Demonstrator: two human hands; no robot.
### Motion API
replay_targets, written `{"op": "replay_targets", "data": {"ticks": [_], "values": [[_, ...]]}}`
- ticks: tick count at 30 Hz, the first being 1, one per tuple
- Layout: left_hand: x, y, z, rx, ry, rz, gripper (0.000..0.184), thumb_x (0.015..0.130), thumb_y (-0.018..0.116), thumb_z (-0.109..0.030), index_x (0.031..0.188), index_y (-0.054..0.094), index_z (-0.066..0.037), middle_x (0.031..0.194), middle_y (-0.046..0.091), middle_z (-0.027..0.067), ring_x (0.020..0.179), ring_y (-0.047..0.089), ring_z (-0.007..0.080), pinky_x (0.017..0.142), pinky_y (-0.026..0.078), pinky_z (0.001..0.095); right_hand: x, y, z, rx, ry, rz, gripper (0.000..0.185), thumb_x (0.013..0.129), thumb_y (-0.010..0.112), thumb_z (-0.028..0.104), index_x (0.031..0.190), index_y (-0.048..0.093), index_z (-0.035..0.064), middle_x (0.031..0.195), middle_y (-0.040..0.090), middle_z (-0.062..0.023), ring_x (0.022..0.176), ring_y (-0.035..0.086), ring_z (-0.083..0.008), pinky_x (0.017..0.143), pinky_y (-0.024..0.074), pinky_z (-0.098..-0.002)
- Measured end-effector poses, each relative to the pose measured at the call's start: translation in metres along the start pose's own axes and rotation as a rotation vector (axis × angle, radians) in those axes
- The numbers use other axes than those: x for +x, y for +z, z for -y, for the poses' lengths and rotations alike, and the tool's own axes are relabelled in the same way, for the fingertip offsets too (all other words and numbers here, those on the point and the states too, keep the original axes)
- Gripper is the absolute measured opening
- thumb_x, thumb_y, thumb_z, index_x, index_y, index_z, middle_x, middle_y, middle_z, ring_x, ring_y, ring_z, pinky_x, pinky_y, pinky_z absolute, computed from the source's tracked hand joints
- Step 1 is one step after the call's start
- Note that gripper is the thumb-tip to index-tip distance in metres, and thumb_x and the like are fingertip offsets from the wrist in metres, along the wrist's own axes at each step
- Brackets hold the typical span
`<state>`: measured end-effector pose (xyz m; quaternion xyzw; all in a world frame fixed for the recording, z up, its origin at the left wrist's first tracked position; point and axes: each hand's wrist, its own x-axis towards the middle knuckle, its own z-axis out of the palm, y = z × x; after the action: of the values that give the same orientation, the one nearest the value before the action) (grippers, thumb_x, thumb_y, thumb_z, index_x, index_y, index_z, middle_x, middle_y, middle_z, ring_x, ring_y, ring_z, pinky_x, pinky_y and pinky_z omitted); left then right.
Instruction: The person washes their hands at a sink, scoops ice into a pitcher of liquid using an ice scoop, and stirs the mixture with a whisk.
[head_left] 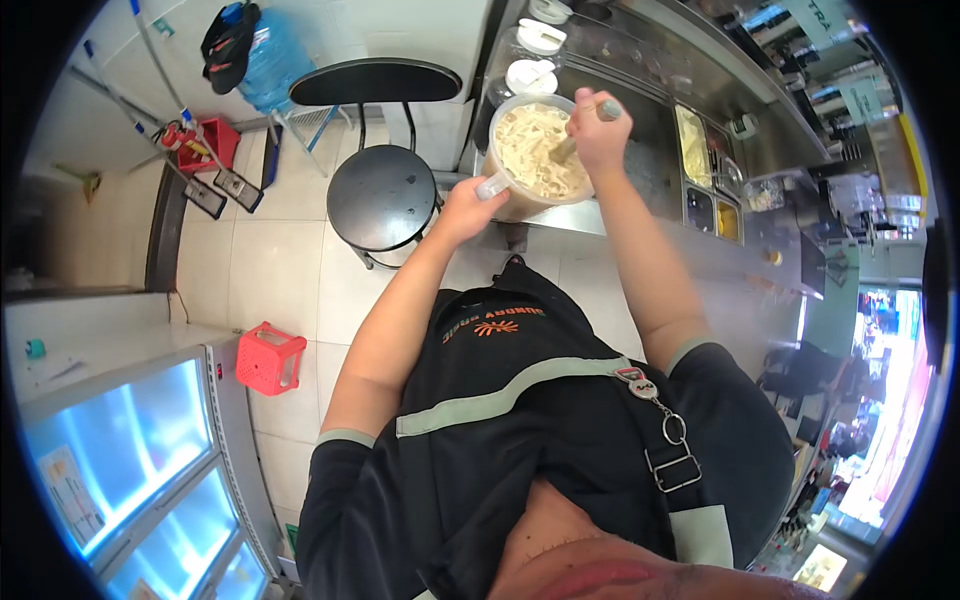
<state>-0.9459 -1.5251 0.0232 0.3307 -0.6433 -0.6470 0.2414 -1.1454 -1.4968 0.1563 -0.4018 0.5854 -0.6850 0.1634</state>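
A large clear plastic pitcher stands at the counter's front edge, filled with a pale, creamy, lumpy mixture. My left hand is closed round the pitcher's handle, on its near left side. Over the pitcher's right rim, my right hand is wrapped round a thick greyish stick. The stick's lower part slants into the mixture, and its end there is hidden, so I cannot tell what kind of tool it is.
White-lidded jars stand behind the pitcher. Metal food bins are set into the counter at right. A black chair and red stool occupy the floor at left, near a lit glass-door fridge. Mops lean by the wall.
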Motion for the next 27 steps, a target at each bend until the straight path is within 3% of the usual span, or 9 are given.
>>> {"op": "replay_targets", "data": {"ticks": [1, 4, 5, 10, 11, 14, 17, 21, 27], "values": [[-0.002, -0.002, -0.006, 0.002, 0.026, -0.011, 0.026, 0.087, 0.071, -0.024, 0.098, 0.069, 0.0, 0.082, 0.07, 0.0086, 0.074, 0.064, 0.0156, 0.07, 0.051, 0.0338, 0.004, -0.003, -0.005, 0.082, 0.131, 0.067, 0.021, 0.093, 0.068, 0.014, 0.078, 0.056, 0.005, 0.065, 0.056, -0.0028, 0.05, 0.05, -0.0097, 0.045, 0.04, -0.0254], [0.005, 0.015, 0.007, 0.065, 0.121, 0.072, 0.024, 0.088, 0.066, -0.026, 0.081, 0.067, -0.003, 0.071, 0.067, 0.0097, 0.065, 0.062, 0.0188, 0.063, 0.05, 0.038, 0.021, -0.035, 0.005, -0.32, -0.003, -0.061, 0.01, 0.092, 0.064, 0.015, 0.095, 0.064, 0.0054, 0.076, 0.061, -0.0063, 0.055, 0.052, -0.0125, 0.047, 0.0411, -0.0264], [-0.001, 0.011, -0.004, 0.141, 0.227, 0.047, 0.021, 0.086, 0.067, -0.025, 0.087, 0.07, -0.005, 0.077, 0.07, 0.0065, 0.069, 0.063, 0.0155, 0.066, 0.052, 0.035, 0.022, -0.036, 0.005, -0.242, 0.046, -0.032, 0.01, 0.092, 0.064, 0.014, 0.097, 0.064, 0.0049, 0.078, 0.061, -0.0073, 0.057, 0.053, -0.0134, 0.048, 0.0423, -0.0274], [-0.006, -0.001, -0.005, 0.226, 0.241, -0.091, 0.031, 0.078, 0.071, -0.036, 0.089, 0.071, -0.008, 0.087, 0.071, 0.017, 0.084, 0.068, 0.0311, 0.077, 0.053, 0.0427, 0.027, -0.027, -0.018, -0.093, 0.264, -0.078, 0.017, 0.092, 0.063, 0.009, 0.107, 0.061, 0.0029, 0.087, 0.062, -0.0122, 0.066, 0.058, -0.0178, 0.056, 0.0483, -0.0325], [0.0, 0.0, -0.006, 0.215, 0.22, -0.073, 0.032, 0.077, 0.07, -0.036, 0.09, 0.073, -0.007, 0.093, 0.071, 0.0201, 0.087, 0.067, 0.0365, 0.077, 0.052, 0.0441, 0.046, -0.053, -0.04, 0.221, 0.154, 0.043, 0.017, 0.095, 0.061, 0.013, 0.108, 0.061, 0.0024, 0.08, 0.059, -0.0086, 0.059, 0.051, -0.0146, 0.054, 0.0459, -0.0305], [-0.003, 0.003, -0.003, 0.212, 0.086, -0.13, 0.03, 0.077, 0.072, -0.033, 0.092, 0.073, -0.007, 0.091, 0.072, 0.0163, 0.089, 0.069, 0.0304, 0.079, 0.052, 0.0421, 0.042, -0.051, -0.043, 0.352, -0.066, 0.059, 0.016, 0.099, 0.055, 0.014, 0.088, 0.054, 0.0031, 0.063, 0.044, -0.0023, 0.053, 0.041, -0.0117, 0.052, 0.0398, -0.0289], [-0.01, 0.003, -0.011, 0.194, 0.016, -0.157, 0.032, 0.076, 0.072, -0.033, 0.098, 0.071, -0.009, 0.094, 0.071, 0.0149, 0.091, 0.068, 0.0311, 0.081, 0.051, 0.0419, 0.014, -0.017, -0.012, 0.143, 0.115, 0.16, 0.029, 0.1, 0.054, 0.012, 0.073, 0.044, 0.0067, 0.061, 0.043, -0.0018, 0.051, 0.039, -0.0114, 0.053, 0.0389, -0.0278], [-0.022, 0.018, -0.024, 0.291, 0.076, -0.33, 0.041, 0.078, 0.072, -0.033, 0.112, 0.063, -0.011, 0.1, 0.069, 0.014, 0.097, 0.066, 0.0339, 0.081, 0.051, 0.0446, 0.001, -0.011, 0.028, 0.266, -0.154, 0.09, 0.032, 0.1, 0.057, 0.018, 0.073, 0.044, 0.0058, 0.061, 0.039, -0.0007, 0.051, 0.036, -0.0106, 0.052, 0.036, -0.0271], [-0.022, 0.027, -0.031, 0.705, 0.107, -0.325, 0.042, 0.083, 0.069, -0.031, 0.117, 0.056, -0.01, 0.106, 0.064, 0.0168, 0.099, 0.065, 0.0355, 0.079, 0.051, 0.0494, 0.025, -0.025, 0.007, 0.297, -0.017, 0.3, 0.031, 0.1, 0.057, 0.016, 0.073, 0.045, 0.0056, 0.061, 0.042, -0.0018, 0.051, 0.038, -0.0113, 0.05, 0.0353, -0.0263]]}}
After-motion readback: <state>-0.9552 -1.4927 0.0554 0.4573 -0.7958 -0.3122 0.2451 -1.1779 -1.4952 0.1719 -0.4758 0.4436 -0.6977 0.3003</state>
